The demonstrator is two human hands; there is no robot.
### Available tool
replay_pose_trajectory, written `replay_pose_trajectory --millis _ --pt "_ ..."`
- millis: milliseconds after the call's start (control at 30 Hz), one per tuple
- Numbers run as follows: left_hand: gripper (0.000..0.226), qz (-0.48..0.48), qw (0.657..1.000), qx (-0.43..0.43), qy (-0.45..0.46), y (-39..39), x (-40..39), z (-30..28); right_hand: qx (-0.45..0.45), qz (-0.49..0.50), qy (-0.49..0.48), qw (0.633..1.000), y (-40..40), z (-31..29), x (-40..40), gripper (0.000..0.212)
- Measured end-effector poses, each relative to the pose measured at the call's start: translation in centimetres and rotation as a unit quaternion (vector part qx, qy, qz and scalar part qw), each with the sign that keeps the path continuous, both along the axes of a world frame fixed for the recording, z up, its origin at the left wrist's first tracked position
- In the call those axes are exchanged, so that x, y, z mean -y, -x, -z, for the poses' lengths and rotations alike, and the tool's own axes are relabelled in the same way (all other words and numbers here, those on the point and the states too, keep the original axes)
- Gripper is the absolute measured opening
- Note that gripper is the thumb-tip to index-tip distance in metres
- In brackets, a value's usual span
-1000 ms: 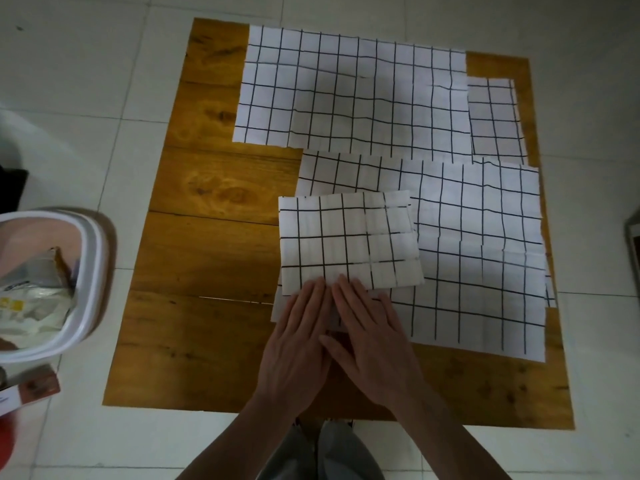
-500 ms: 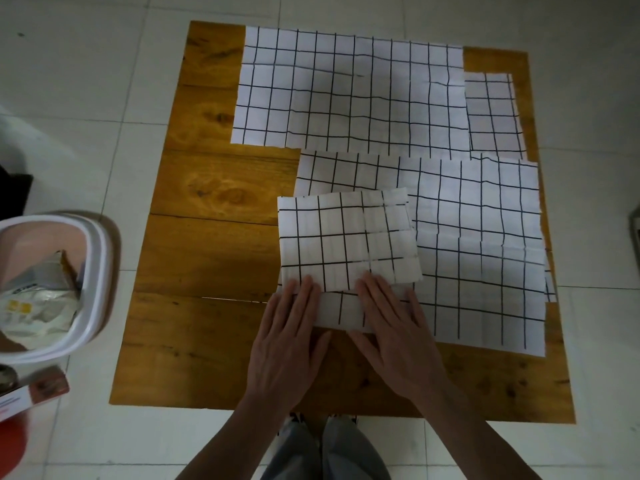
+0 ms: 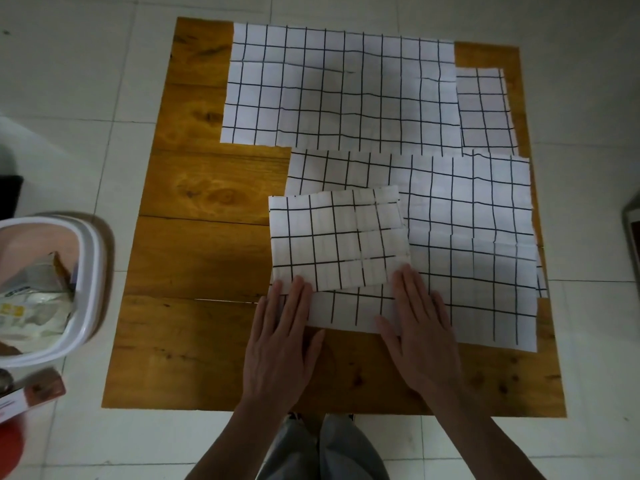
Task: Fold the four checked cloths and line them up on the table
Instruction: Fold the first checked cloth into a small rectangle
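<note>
Item: folded cloth [image 3: 337,239], near edge of the wooden counter [image 3: 207,258], lying on top of a larger cloth.
Change noted: a second ago both hands lay side by side at the middle of its near edge; they have since slid apart along that edge. Left hand [image 3: 280,344] now rests at the near-left corner, right hand [image 3: 420,327] at the near-right corner. Both are flat, fingers straight and together, pressing down, gripping nothing. Judged meaning: the near crease is being smoothed outward; this cloth's fold is close to done, though a strip [image 3: 349,311] shows below its near edge, either a lower layer out of line or the cloth beneath. Cannot tell which.

Remaining stock:
- Large cloth [image 3: 341,88], far side of counter, spread flat, unfolded.
- Mid cloth [image 3: 464,209], right of centre, spread, partly under the folded one; its lower right part looks layered, so possibly two cloths overlapped.
- Narrow piece [image 3: 485,109], far right, tucked beside and partly under the large cloth.
Judged progress: one of four in hand, none lined up yet.

Materials and shapes: cloths white with thin black grid, thin woven fabric, soft, holding faint old creases and ripples; all rectangular, edges straight. Counter of varnished amber planks, knots and grain plain, seams running across.

Off counter: pale tiled floor [image 3: 86,84]; white tub [image 3: 52,292] holding packets at left.
</note>
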State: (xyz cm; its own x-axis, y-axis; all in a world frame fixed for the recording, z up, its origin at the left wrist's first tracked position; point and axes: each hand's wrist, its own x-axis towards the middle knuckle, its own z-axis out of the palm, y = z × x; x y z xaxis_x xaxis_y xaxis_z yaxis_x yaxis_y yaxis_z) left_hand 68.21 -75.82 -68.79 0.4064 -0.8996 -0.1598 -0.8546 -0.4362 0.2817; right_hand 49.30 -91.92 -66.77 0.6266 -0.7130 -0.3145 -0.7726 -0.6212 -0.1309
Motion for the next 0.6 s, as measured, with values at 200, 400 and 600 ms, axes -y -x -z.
replay_pose_trajectory --millis 200,400,600 --pt "0.074 -0.010 1.000 0.001 -0.007 0.3 0.2 -0.3 0.017 0.018 -0.016 1.000 -0.4 -0.8 0.0 0.076" --pt "0.076 0.002 0.999 0.034 -0.026 0.5 0.6 -0.9 0.084 0.091 -0.035 0.992 -2.1 -2.8 1.2 0.064" --pt "0.078 0.013 0.997 0.062 -0.040 0.7 2.4 -2.1 0.138 0.241 -0.050 0.959 -5.2 -3.5 2.3 0.062"
